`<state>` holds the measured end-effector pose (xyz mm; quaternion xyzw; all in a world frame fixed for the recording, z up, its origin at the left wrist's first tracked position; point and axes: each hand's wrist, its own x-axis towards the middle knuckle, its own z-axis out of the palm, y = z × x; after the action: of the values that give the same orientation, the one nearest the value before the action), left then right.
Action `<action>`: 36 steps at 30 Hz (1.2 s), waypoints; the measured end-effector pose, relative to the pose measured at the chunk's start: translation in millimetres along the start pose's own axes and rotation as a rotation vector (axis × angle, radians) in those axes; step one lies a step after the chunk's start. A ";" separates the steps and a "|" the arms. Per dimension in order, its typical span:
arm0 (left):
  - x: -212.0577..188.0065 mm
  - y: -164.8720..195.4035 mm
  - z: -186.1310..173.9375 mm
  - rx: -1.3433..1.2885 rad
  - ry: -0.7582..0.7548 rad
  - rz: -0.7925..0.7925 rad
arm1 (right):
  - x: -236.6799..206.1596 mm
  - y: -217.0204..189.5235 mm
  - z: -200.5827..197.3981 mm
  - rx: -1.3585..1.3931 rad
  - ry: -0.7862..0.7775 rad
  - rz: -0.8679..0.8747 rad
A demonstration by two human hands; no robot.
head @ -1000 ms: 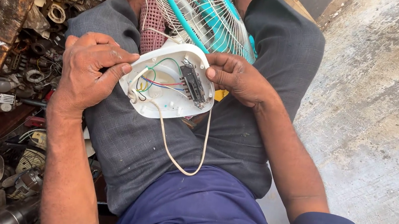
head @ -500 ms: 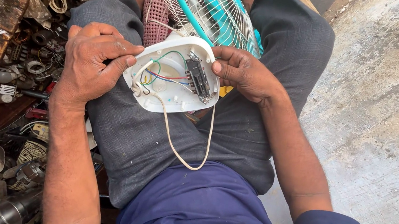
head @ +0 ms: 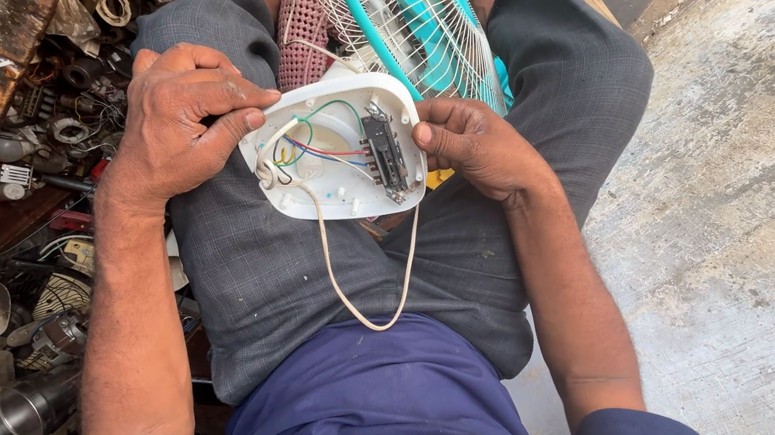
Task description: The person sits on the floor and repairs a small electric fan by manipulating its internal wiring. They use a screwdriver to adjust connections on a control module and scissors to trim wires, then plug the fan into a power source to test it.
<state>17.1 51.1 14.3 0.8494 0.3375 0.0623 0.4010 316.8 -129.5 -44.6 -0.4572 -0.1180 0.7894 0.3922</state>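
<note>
Fan grille (head: 405, 18) is cut off at the far edge, so how much of the fan there is can't be told; the teal blades behind its wires are only partly visible. The clutter on the left — metal scrap pile (head: 33, 148) — is too jumbled to sort into single parts, and the steel cup (head: 27, 409) at the near-left corner is cropped. The white fan base housing (head: 337, 145) sits open-side up on the person's lap, on the grey trousers (head: 300, 266), between both hands. Left hand (head: 183, 123) is closed on its left rim, thumb pressed at the edge. Right hand (head: 479, 145) grips the right rim, thumb over the lip. Inside the housing: a black switch block (head: 384, 154) toward the right, coloured wires (head: 317, 147) running to it. A cream cord (head: 369, 276) loops out of it across the lap.
</note>
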 end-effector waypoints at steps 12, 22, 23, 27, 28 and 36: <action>0.1 -1.8 1.1 -0.003 0.008 0.000 | -2.1 -6.2 7.8 0.012 -0.013 -0.020; -0.5 -0.8 1.2 -0.013 0.009 0.020 | -4.4 -7.4 6.9 0.009 0.007 -0.060; -0.6 -1.3 1.4 -0.013 0.011 0.025 | -4.6 -8.2 7.4 0.012 0.006 -0.059; -0.7 -3.7 2.3 -0.010 0.008 0.032 | -4.4 -9.3 8.5 0.041 -0.009 -0.034; -0.8 -4.1 2.5 -0.010 0.010 0.033 | -4.2 -9.0 8.4 0.051 -0.014 -0.024; -2.7 -9.5 3.8 0.004 0.022 0.084 | -4.9 -4.1 2.1 0.029 -0.006 0.032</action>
<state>11.5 51.2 5.3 0.8628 0.3063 0.0877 0.3926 318.6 -130.0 -38.1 -0.4512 -0.1004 0.7986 0.3856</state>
